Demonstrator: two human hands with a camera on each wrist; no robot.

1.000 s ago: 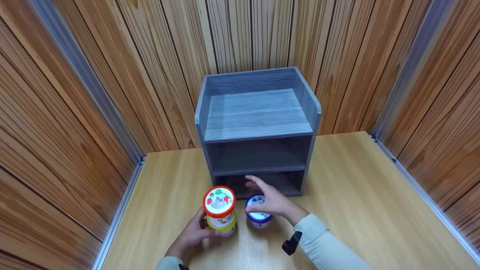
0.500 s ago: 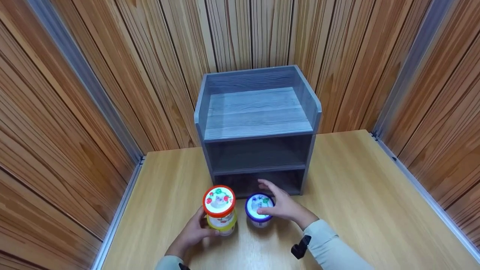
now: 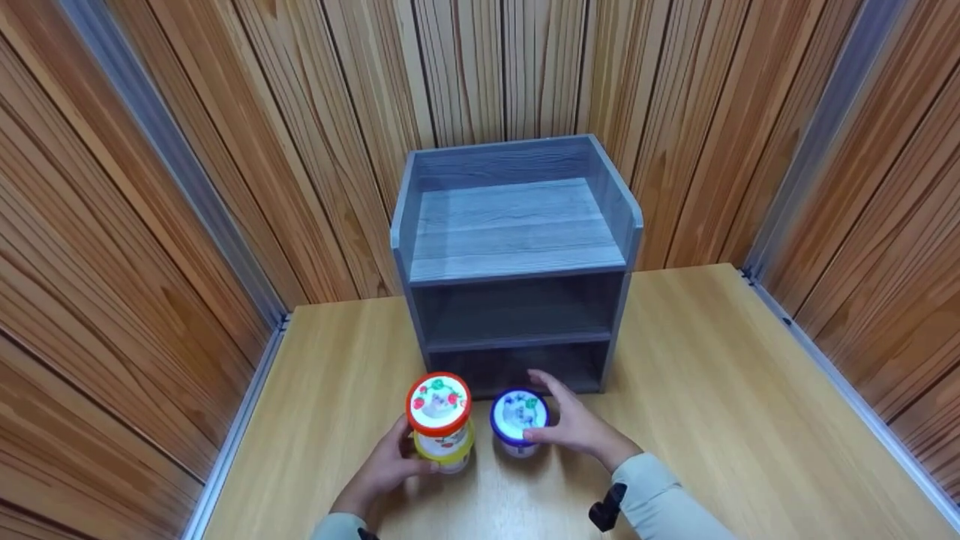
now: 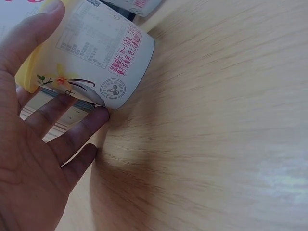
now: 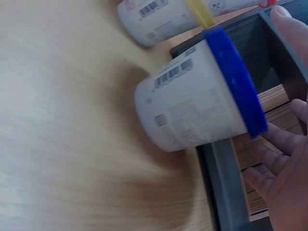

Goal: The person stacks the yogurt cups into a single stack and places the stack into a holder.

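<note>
L hand (image 3: 386,469) grips the stacked cups (image 3: 440,424) from their left side; fingers curled round the lower, yellow-lidded cup (image 4: 91,67), thumb up along its wall in the L wrist view; the red-lidded cup (image 3: 438,403) sits on top of it, upright, just above the L fingers; both stand on the wooden table (image 3: 712,420).

R hand (image 3: 574,427) is open, fingers relaxed & spread, beside the blue-lidded cup (image 3: 518,420); thumb looks to touch the cup's right rim in the head view, but R wrist view shows fingers (image 5: 276,144) apart from the cup wall, so contact can't be told for sure; no grip on it.

Blue-lidded cup stands upright just left of the R hand, just right of the stack w/ a narrow gap between; so it lies between the two hands.

Grey shelf unit (image 3: 517,255) stands just beyond both hands, its bottom compartment right behind the blue-lidded cup & R fingertips; middle compartment and top tray above that; wood-panel walls (image 3: 150,187) enclose the table on L, R and far sides.
</note>
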